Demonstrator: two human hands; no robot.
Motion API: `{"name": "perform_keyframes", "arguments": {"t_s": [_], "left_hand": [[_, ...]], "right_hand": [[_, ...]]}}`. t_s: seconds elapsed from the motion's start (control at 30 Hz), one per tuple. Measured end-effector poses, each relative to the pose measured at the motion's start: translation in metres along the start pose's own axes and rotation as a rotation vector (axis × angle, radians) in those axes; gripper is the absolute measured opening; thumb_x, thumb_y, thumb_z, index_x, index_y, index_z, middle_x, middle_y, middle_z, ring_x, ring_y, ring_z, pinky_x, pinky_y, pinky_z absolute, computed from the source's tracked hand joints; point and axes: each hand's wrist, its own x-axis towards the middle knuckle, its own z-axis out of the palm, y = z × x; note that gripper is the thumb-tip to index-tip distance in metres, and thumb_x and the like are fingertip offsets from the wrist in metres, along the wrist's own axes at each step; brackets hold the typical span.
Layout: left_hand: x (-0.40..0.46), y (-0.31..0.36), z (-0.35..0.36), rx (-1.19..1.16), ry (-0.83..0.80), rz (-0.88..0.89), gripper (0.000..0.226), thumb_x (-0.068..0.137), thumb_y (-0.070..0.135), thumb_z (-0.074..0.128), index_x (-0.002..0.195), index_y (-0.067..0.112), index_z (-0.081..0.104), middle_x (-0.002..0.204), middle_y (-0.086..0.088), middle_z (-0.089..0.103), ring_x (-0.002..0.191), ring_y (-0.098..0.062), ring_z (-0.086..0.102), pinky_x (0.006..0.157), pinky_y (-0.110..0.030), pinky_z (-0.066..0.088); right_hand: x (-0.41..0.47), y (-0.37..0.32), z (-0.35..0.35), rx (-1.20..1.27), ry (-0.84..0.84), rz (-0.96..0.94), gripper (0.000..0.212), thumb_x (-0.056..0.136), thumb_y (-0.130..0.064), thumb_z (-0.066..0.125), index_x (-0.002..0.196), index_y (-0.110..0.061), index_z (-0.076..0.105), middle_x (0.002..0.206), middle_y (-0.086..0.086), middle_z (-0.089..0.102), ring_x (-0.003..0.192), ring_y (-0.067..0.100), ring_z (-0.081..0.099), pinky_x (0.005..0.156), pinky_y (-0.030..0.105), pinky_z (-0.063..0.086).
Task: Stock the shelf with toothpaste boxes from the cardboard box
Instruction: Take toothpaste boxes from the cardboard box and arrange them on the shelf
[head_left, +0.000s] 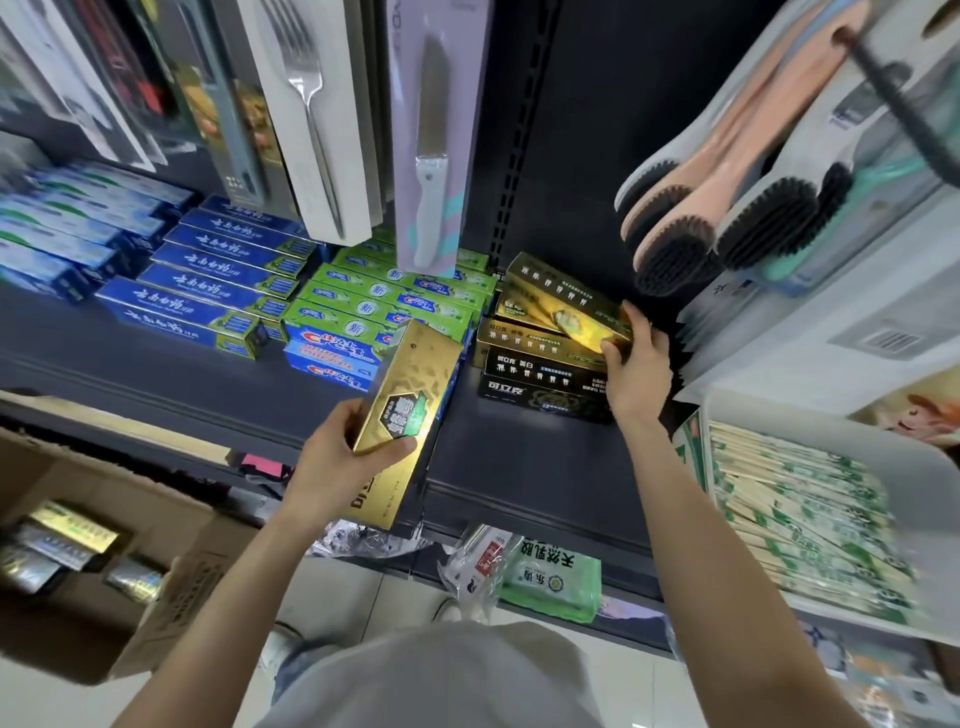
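My left hand (340, 457) grips gold toothpaste boxes (410, 387) by their near end, above the front of the dark shelf (208, 384). A second gold box lies under the top one in the same grip. My right hand (636, 364) holds another gold toothpaste box (563, 306) lying tilted on top of a stack of black and gold boxes (540, 374) at the right of the shelf. The open cardboard box (171, 587) sits on the floor at the lower left, with several shiny boxes inside.
Blue boxes (208, 280) and green boxes (374, 306) fill the shelf's left and middle. A packaged knife (431, 171) and fork (311, 114) hang just above the shelf. Hairbrushes (701, 218) hang at the right. A white bin of chopsticks (805, 525) sits lower right.
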Motion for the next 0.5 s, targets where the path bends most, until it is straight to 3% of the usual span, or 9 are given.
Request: {"name": "perform_keyframes", "arguments": {"t_s": [0.13, 0.23, 0.3, 0.37, 0.43, 0.5], "left_hand": [[0.002, 0.004, 0.003, 0.026, -0.023, 0.018, 0.044, 0.073, 0.027, 0.08, 0.108, 0.02, 0.054, 0.096, 0.009, 0.065, 0.089, -0.009, 0.062, 0.071, -0.023, 0.047], [0.004, 0.009, 0.007, 0.079, -0.017, 0.04, 0.047, 0.072, 0.032, 0.08, 0.108, 0.022, 0.053, 0.094, 0.01, 0.064, 0.089, -0.012, 0.062, 0.069, -0.022, 0.046], [0.006, 0.015, 0.01, 0.151, -0.029, 0.079, 0.049, 0.071, 0.034, 0.08, 0.109, 0.023, 0.05, 0.091, 0.015, 0.062, 0.086, -0.011, 0.06, 0.068, -0.022, 0.043], [0.009, 0.023, 0.013, 0.242, -0.05, 0.111, 0.051, 0.071, 0.036, 0.079, 0.111, 0.025, 0.048, 0.09, 0.016, 0.061, 0.086, -0.011, 0.059, 0.072, -0.024, 0.042], [0.015, 0.03, 0.012, 0.355, -0.11, 0.145, 0.056, 0.071, 0.039, 0.079, 0.116, 0.026, 0.049, 0.095, 0.01, 0.063, 0.088, -0.014, 0.06, 0.074, -0.027, 0.044], [0.025, 0.039, 0.01, 0.458, -0.244, 0.169, 0.064, 0.065, 0.047, 0.079, 0.119, 0.028, 0.05, 0.099, 0.009, 0.064, 0.091, -0.014, 0.062, 0.078, -0.028, 0.048]], "right_hand": [[0.02, -0.013, 0.018, 0.012, -0.023, 0.067, 0.059, 0.092, -0.004, 0.05, 0.144, -0.025, 0.034, 0.147, 0.021, 0.03, 0.118, 0.041, 0.05, 0.093, 0.043, 0.045], [0.008, -0.016, 0.023, 0.009, -0.104, 0.038, 0.066, 0.089, -0.002, 0.053, 0.148, -0.018, 0.026, 0.153, 0.024, 0.016, 0.138, 0.039, 0.027, 0.109, 0.047, 0.033], [-0.017, -0.018, 0.019, -0.054, -0.075, -0.029, 0.061, 0.089, -0.007, 0.056, 0.145, -0.013, 0.033, 0.153, 0.024, 0.016, 0.143, 0.037, 0.013, 0.114, 0.052, 0.02], [-0.051, -0.024, 0.007, 0.045, -0.055, -0.102, 0.047, 0.09, -0.013, 0.058, 0.136, -0.012, 0.047, 0.152, 0.018, 0.023, 0.143, 0.034, 0.016, 0.115, 0.049, 0.021], [-0.081, -0.035, -0.011, 0.264, -0.186, -0.104, 0.042, 0.092, -0.021, 0.059, 0.133, -0.019, 0.051, 0.151, 0.005, 0.027, 0.141, 0.021, 0.022, 0.114, 0.036, 0.026], [-0.095, -0.043, -0.028, 0.464, -0.417, -0.087, 0.056, 0.089, -0.032, 0.062, 0.14, -0.034, 0.038, 0.148, -0.008, 0.029, 0.137, 0.011, 0.029, 0.11, 0.03, 0.031]]}}
